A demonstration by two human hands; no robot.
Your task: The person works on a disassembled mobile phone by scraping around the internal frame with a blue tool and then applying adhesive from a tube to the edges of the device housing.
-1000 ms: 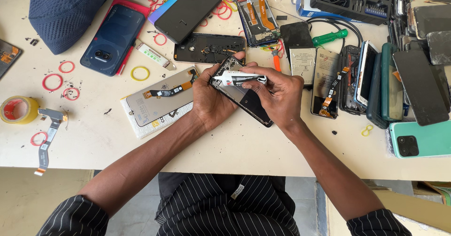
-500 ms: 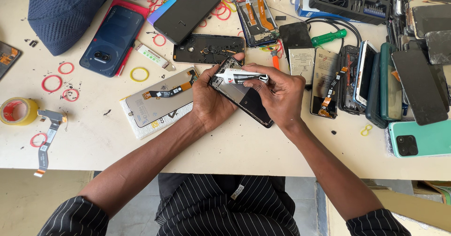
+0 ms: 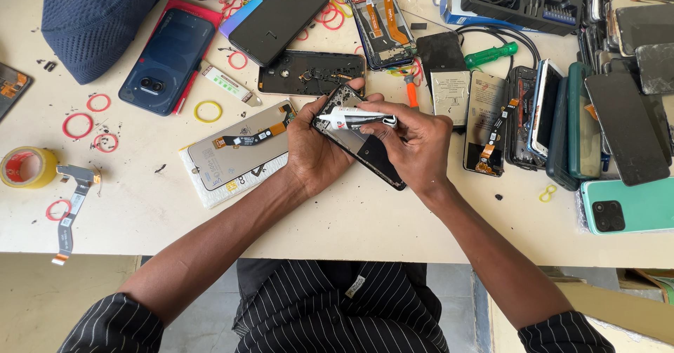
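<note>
My left hand grips the left edge of a black opened phone body, held tilted just above the white table. My right hand pinches a small white glue tube, lying crosswise over the phone's upper part with its tip pointing left. A detached display panel with an orange flex cable lies on a white pad just left of my left hand.
A blue phone, a dark blue cap, a black phone frame, an open phone and a green screwdriver lie behind. Several phones crowd the right. Yellow tape roll at left; red rubber rings are scattered.
Both hands and the phone stay in nearly the same place; the tube has shifted slightly along the phone's upper edge.
</note>
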